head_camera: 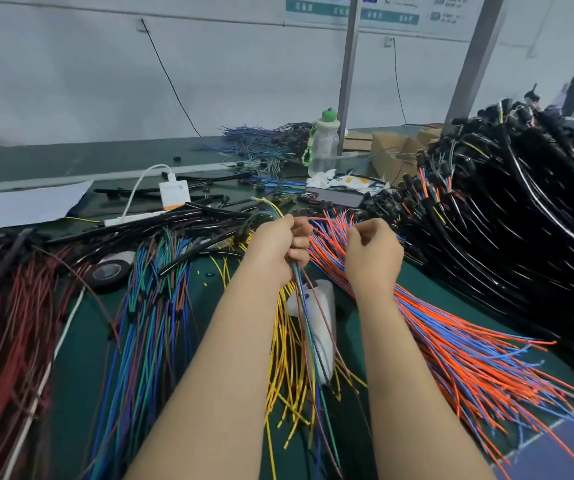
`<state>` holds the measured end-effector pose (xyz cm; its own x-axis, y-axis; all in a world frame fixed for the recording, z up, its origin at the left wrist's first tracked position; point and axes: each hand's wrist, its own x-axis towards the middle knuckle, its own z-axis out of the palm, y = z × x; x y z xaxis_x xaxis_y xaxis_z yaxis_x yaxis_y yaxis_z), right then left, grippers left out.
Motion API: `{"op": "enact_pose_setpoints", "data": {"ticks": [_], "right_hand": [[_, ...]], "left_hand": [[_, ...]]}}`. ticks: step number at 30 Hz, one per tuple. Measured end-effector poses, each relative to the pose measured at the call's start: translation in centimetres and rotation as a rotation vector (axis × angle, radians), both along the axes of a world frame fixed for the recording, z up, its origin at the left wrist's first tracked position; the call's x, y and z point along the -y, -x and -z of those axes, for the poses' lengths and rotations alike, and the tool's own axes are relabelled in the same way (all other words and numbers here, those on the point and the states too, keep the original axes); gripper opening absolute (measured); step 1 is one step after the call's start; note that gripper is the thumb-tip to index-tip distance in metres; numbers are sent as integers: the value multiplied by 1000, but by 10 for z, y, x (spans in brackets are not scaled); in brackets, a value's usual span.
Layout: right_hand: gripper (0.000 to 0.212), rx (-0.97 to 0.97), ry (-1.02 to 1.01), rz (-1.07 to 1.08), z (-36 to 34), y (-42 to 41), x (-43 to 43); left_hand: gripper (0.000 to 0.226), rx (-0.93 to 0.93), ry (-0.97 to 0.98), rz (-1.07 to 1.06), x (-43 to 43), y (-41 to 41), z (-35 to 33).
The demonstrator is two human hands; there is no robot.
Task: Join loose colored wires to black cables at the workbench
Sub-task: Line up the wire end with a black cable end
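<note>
My left hand (280, 245) grips a thin bundle of mixed colored wires (308, 317) that hangs down between my forearms. My right hand (372, 252) has its fingers curled and pinches an orange wire at the top of the orange and blue wire pile (458, 348). Yellow wires (289, 375) lie under my left forearm. A big heap of black cables (521, 216) fills the right side of the bench. Loose black cable lengths (161, 223) lie behind my left hand.
Blue and green wires (154, 306) and dark red wires (12, 323) spread at the left. A tape roll (109, 271), a white charger (173, 194), a phone (334, 197), a water bottle (325, 143) and cardboard boxes (389, 147) stand on the green bench (81, 358).
</note>
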<state>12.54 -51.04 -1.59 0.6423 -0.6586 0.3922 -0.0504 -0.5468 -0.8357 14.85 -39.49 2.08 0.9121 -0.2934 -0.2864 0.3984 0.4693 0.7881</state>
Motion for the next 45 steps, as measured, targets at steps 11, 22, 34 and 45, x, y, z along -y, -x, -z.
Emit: {"op": "enact_pose_setpoints", "data": {"ticks": [11, 22, 34, 45], "right_hand": [[6, -83, 7, -308, -14, 6, -11], [14, 192, -258, -162, -27, 1, -7], [12, 260, -885, 61, 12, -18, 13], [49, -32, 18, 6, -25, -2, -27]], "left_hand": [[30, 32, -245, -38, 14, -3, 20], [36, 18, -186, -108, 11, -4, 24], [34, 560, -129, -411, -29, -2, -47], [34, 782, -152, -460, -74, 20, -99]]}}
